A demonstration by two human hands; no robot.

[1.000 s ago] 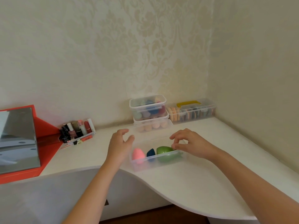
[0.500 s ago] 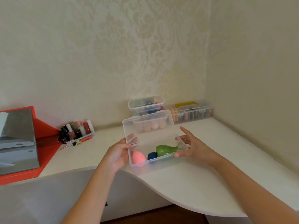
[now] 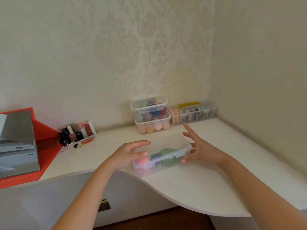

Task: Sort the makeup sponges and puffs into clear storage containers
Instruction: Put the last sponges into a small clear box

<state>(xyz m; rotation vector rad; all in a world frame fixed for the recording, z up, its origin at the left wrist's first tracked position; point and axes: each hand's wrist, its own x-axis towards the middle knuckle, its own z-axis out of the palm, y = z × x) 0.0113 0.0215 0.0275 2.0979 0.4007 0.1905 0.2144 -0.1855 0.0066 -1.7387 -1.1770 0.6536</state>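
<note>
A clear flat box [image 3: 167, 144] lies near the desk's front edge with its lid down. Through the plastic I see a pink sponge [image 3: 141, 162], a blue sponge [image 3: 155, 156] and a green sponge [image 3: 167, 152]. My left hand [image 3: 126, 153] is at the box's left end, fingers stretched over the lid and thumb resting on its front corner. My right hand [image 3: 201, 150] is at the right end with fingers spread, the thumb touching the box's front right corner.
Two stacked clear containers of sponges [image 3: 150, 107] stand at the back wall, beside a clear case of puffs with a yellow handle [image 3: 194, 112]. A tray of nail polish bottles [image 3: 78, 133] and a red mirror stand [image 3: 46, 135] sit to the left. The desk's curved edge [image 3: 182, 196] runs below the box.
The box's lid, which stood raised half a second ago, has come down shut. My right hand's fingers have spread away from the box's right end.
</note>
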